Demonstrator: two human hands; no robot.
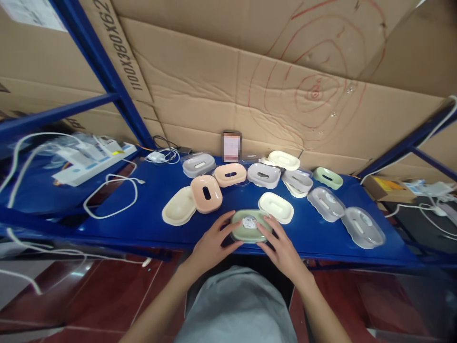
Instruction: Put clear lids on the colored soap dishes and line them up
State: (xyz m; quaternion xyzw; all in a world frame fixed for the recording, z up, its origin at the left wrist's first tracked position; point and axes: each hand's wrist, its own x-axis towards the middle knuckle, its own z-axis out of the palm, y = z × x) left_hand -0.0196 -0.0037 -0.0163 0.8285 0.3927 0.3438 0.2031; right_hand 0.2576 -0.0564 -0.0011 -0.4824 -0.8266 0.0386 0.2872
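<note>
A green soap dish (246, 233) with a white label on its clear cover lies at the front edge of the blue shelf. My left hand (216, 240) grips its left end, thumb at the front and fingers over the far rim. On the right end, my right hand (280, 242) holds it the same way, one finger beside the label. Just behind is a cream soap dish (276, 208). To the left, a peach soap dish (206, 190) overlaps a cream oval tray (178, 207).
More dishes stand behind: a peach one (230, 175), grey ones (264, 175) and a green one (328, 177). Grey covered dishes (363, 227) lie at right. A phone (232, 146) leans on the cardboard (200, 85). White cables (110, 195) and a power strip (94, 164) are at left.
</note>
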